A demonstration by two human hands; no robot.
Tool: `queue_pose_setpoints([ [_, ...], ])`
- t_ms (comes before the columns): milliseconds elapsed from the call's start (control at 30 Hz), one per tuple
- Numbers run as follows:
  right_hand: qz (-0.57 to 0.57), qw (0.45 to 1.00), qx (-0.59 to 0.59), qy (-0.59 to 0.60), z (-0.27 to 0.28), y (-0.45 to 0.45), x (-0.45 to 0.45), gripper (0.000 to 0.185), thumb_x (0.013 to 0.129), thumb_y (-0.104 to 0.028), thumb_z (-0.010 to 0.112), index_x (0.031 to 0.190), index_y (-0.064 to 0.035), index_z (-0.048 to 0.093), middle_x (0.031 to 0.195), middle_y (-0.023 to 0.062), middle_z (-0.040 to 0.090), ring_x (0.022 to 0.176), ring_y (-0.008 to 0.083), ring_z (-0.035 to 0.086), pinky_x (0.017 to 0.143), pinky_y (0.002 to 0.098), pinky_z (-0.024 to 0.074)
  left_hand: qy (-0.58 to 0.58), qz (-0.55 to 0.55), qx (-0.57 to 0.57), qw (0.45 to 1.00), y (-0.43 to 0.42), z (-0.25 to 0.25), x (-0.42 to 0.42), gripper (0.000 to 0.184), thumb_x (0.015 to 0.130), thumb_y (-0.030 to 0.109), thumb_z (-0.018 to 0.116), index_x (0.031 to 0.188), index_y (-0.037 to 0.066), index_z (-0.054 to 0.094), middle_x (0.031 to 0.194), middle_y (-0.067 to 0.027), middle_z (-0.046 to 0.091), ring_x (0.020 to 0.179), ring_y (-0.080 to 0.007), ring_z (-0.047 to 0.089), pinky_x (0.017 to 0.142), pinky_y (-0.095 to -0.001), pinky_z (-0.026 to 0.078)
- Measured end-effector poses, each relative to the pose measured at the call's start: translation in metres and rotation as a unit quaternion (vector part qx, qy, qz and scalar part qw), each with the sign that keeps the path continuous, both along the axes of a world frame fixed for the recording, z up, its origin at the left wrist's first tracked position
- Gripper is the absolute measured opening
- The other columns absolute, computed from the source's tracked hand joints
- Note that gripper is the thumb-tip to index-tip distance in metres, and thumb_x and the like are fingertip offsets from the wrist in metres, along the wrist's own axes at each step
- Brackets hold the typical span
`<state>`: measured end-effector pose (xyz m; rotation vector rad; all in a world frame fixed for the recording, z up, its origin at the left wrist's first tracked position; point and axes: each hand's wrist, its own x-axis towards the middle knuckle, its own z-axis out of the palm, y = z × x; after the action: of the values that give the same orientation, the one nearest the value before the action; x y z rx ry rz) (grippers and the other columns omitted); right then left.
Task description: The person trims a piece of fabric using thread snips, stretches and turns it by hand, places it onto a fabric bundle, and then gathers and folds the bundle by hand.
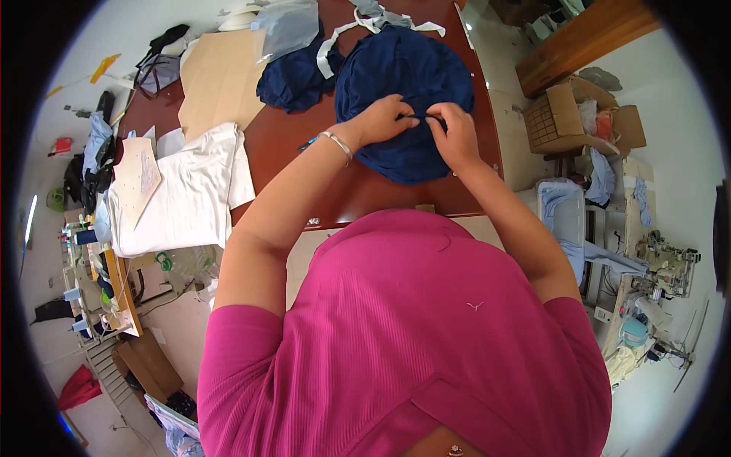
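A large heap of navy blue fabric [403, 68] lies gathered on the dark red table [285, 171] in front of me. Over its near half, my left hand [387, 120] pinches a fold of it between thumb and fingers. A short distance to the right, my right hand [455, 139] is closed the same way on the same cloth, fingertips facing the left ones. A thin dark strip of the fabric shows between the two hands. What lies under the fingertips is partly hidden.
A smaller navy bundle [293, 80] and a white strap [327, 57] lie beyond my left hand. Brown pattern paper [217, 84] and white cloth [186, 190] cover the left side. A cardboard box [556, 118] stands at right, above a sewing machine [670, 263].
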<state>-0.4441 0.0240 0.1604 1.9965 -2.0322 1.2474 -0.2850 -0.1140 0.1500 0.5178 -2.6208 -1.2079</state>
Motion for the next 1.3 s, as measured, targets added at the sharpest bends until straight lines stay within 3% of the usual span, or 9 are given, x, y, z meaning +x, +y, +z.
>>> queue_pose_setpoints([
  [100, 0.046, 0.988, -0.117, 0.093, 0.008, 0.015, 0.012, 0.006, 0.088, -0.013, 0.065, 0.091, -0.0083, 0.063, 0.092, 0.0077, 0.066, 0.089, 0.0285, 0.063, 0.077, 0.0397, 0.0451, 0.009, -0.004, 0.004, 1.000, -0.022, 0.003, -0.004, 0.031, 0.092, 0.029, 0.067, 0.097, -0.001, 0.068, 0.104, -0.0203, 0.063, 0.107, -0.0357, 0.058, 0.092, -0.0395, 0.045],
  [167, 0.134, 0.988, -0.009, 0.076, -0.012, 0.028, 0.015, 0.006, 0.088, -0.013, 0.064, 0.091, -0.0081, 0.063, 0.090, 0.0080, 0.064, 0.087, 0.0287, 0.062, 0.077, 0.0397, 0.0454, 0.013, -0.022, 0.020, 0.999, -0.033, 0.001, -0.006, 0.030, 0.094, 0.028, 0.065, 0.092, -0.001, 0.067, 0.087, -0.0139, 0.059, 0.086, -0.0283, 0.056, 0.081, -0.0376, 0.045],
  [267, 0.158, 0.982, 0.093, 0.041, -0.045, 0.042, 0.017, 0.007, 0.088, -0.013, 0.064, 0.092, -0.0070, 0.063, 0.088, 0.0086, 0.063, 0.086, 0.0295, 0.061, 0.077, 0.0401, 0.0462, 0.013, -0.020, 0.023, 0.999, -0.038, -0.009, -0.013, 0.037, 0.093, 0.032, 0.065, 0.077, -0.002, 0.064, 0.074, -0.0179, 0.060, 0.070, -0.0282, 0.057, 0.069, -0.0393, 0.044],
  [367, 0.128, 0.984, 0.125, 0.022, -0.062, 0.047, 0.015, 0.014, 0.085, -0.014, 0.068, 0.096, -0.0068, 0.063, 0.092, 0.0091, 0.063, 0.088, 0.0300, 0.061, 0.079, 0.0399, 0.0463, -0.084, -0.005, 0.073, 0.994, -0.034, -0.005, -0.015, 0.040, 0.098, 0.036, 0.059, 0.090, -0.002, 0.067, 0.087, -0.0105, 0.059, 0.085, -0.0218, 0.054, 0.084, -0.0342, 0.044],
  [733, 0.145, 0.980, 0.102, 0.088, -0.048, 0.046, 0.026, 0.032, 0.074, -0.015, 0.077, 0.101, -0.0090, 0.062, 0.105, 0.0083, 0.060, 0.096, 0.0271, 0.059, 0.080, 0.0394, 0.0427, -0.029, 0.010, 0.110, 0.993, -0.025, 0.000, -0.010, 0.043, 0.100, 0.039, 0.057, 0.093, -0.003, 0.067, 0.089, -0.0055, 0.060, 0.087, -0.0165, 0.053, 0.086, -0.0308, 0.043],
  [933, 0.138, 0.981, 0.083, 0.105, -0.058, 0.045, 0.029, 0.019, 0.079, -0.014, 0.072, 0.094, -0.0084, 0.063, 0.096, 0.0072, 0.062, 0.090, 0.0271, 0.060, 0.079, 0.0403, 0.0418, -0.031, 0.018, 0.118, 0.992, -0.026, 0.000, -0.009, 0.043, 0.100, 0.038, 0.058, 0.092, -0.003, 0.066, 0.086, -0.0046, 0.059, 0.084, -0.0148, 0.052, 0.083, -0.0301, 0.043],
  [1067, 0.116, 0.991, 0.064, 0.022, -0.051, 0.050, 0.029, 0.009, 0.084, -0.012, 0.067, 0.090, -0.0076, 0.063, 0.092, 0.0056, 0.064, 0.088, 0.0269, 0.061, 0.080, 0.0408, 0.0420, -0.008, 0.026, 0.137, 0.990, -0.023, 0.000, -0.007, 0.044, 0.099, 0.038, 0.058, 0.091, -0.004, 0.066, 0.084, -0.0050, 0.057, 0.081, -0.0151, 0.051, 0.080, -0.0298, 0.043],
  [1167, 0.143, 0.989, 0.026, 0.040, -0.040, 0.053, 0.026, 0.005, 0.087, -0.011, 0.065, 0.090, -0.0076, 0.063, 0.092, 0.0055, 0.066, 0.090, 0.0272, 0.062, 0.081, 0.0410, 0.0422, -0.018, 0.033, 0.137, 0.990, -0.021, 0.000, -0.007, 0.044, 0.100, 0.038, 0.057, 0.081, -0.002, 0.062, 0.075, -0.0041, 0.053, 0.077, -0.0154, 0.050, 0.092, -0.0308, 0.043],
  [1300, 0.119, 0.992, 0.038, 0.008, -0.027, 0.052, 0.022, 0.005, 0.091, -0.012, 0.062, 0.091, -0.0071, 0.062, 0.089, 0.0080, 0.065, 0.088, 0.0292, 0.063, 0.080, 0.0410, 0.0440, -0.017, -0.038, 0.095, 0.995, -0.027, -0.011, -0.009, 0.046, 0.101, 0.037, 0.055, 0.071, 0.004, 0.050, 0.065, -0.0026, 0.045, 0.072, -0.0155, 0.047, 0.114, -0.0374, 0.031],
])
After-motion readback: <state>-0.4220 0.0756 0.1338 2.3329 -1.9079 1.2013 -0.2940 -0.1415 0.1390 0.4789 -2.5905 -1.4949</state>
